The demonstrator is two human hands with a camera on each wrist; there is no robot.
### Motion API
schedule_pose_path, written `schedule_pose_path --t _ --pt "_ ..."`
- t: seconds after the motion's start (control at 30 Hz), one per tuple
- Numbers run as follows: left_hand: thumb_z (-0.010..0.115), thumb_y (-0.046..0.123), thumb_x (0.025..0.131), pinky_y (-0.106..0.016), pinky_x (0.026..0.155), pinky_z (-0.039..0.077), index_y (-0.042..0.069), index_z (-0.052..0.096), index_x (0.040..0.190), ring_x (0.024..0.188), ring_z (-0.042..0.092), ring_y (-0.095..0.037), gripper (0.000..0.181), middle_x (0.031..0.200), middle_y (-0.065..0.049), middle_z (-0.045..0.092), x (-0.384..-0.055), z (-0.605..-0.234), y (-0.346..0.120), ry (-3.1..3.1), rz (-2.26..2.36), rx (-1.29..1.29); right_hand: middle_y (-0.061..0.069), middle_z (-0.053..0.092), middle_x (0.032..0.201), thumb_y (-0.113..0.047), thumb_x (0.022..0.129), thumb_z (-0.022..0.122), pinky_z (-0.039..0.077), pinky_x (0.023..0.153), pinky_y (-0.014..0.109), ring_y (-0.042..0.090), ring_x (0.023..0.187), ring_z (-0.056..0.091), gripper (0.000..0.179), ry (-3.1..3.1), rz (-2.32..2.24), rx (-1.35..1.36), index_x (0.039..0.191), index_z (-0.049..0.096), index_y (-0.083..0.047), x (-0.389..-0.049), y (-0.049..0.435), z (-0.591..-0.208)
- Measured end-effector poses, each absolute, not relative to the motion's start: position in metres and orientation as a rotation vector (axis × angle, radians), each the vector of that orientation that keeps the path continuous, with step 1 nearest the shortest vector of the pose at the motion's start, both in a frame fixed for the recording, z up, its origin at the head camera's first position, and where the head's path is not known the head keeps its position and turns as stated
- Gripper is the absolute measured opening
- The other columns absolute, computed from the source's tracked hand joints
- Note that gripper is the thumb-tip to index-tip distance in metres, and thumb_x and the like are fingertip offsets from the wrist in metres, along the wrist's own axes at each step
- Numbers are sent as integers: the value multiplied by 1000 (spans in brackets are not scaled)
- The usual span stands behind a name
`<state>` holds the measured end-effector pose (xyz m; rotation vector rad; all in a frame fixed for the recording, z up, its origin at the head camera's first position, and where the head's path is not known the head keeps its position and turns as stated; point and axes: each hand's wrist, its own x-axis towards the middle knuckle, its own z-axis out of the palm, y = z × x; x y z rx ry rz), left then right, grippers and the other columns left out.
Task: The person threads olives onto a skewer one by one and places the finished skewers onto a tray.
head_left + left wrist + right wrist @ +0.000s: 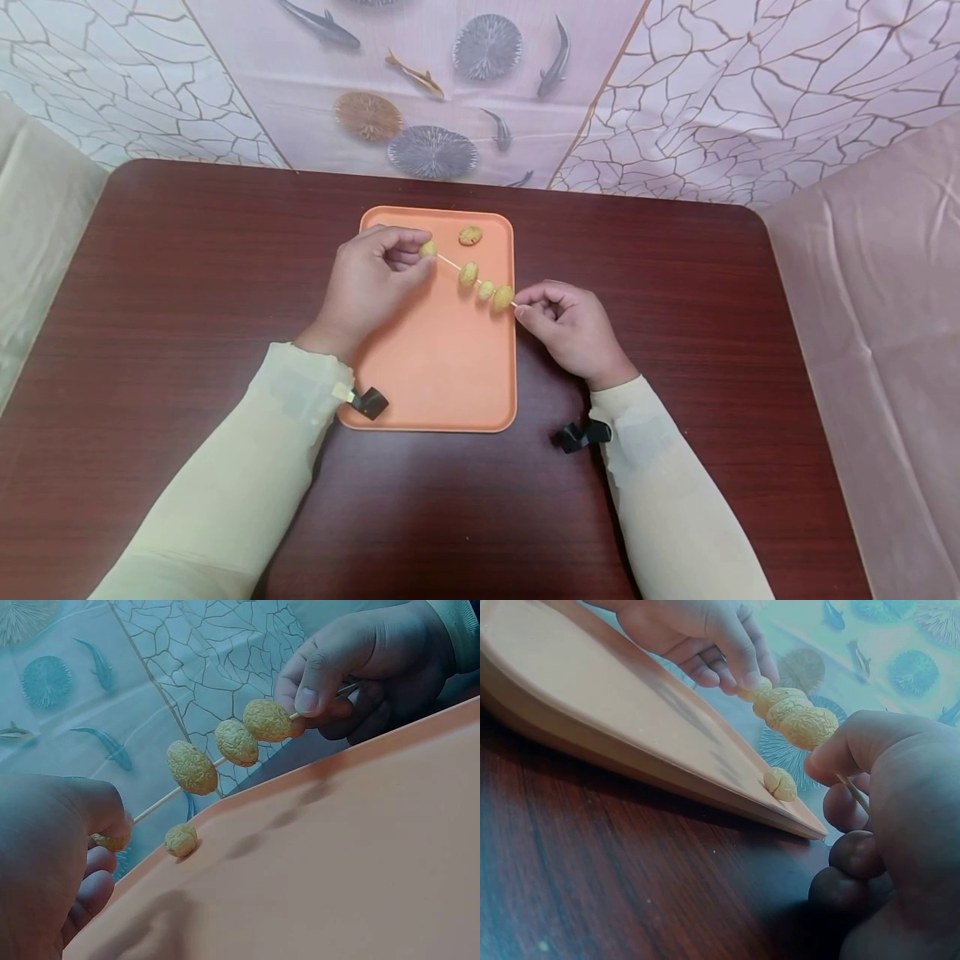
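A thin wooden skewer [447, 261] slants over the orange tray [435, 367], above its surface. Three wrinkled yellow pieces like small potatoes [192, 767] are threaded toward its right part. My right hand [573, 329] pinches the skewer just beyond the rightmost piece, between thumb and index finger. Another such piece [428, 248] is pinched in my left hand [371, 279], at the skewer's other end. Fingers hide most of it, so how deep the skewer enters it cannot be seen. One loose potato-like piece [470, 236] lies on the tray near its far right corner.
The tray rests on a dark red-brown wooden table [187, 275]. Behind the table hangs a patterned cloth [420, 75] with fish and round motifs. Pale cloth also borders the table at left and right. A black wrist device [370, 404] overhangs the tray's near left corner.
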<state>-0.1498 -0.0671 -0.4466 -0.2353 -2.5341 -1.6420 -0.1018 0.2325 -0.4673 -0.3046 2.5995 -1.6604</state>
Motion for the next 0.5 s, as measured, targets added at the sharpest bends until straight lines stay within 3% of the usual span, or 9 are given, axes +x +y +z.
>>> schedule_pose_path --t 0.5 --pt "88 14 96 -29 86 68 10 86 119 91 78 -15 23 106 -6 82 -148 -446 -64 -2549 -1622 -286 1 61 73 -10 101 81 39 52 22 12 60 49 8 2602 -1644 -327 107 86 -13 -101 232 -465"
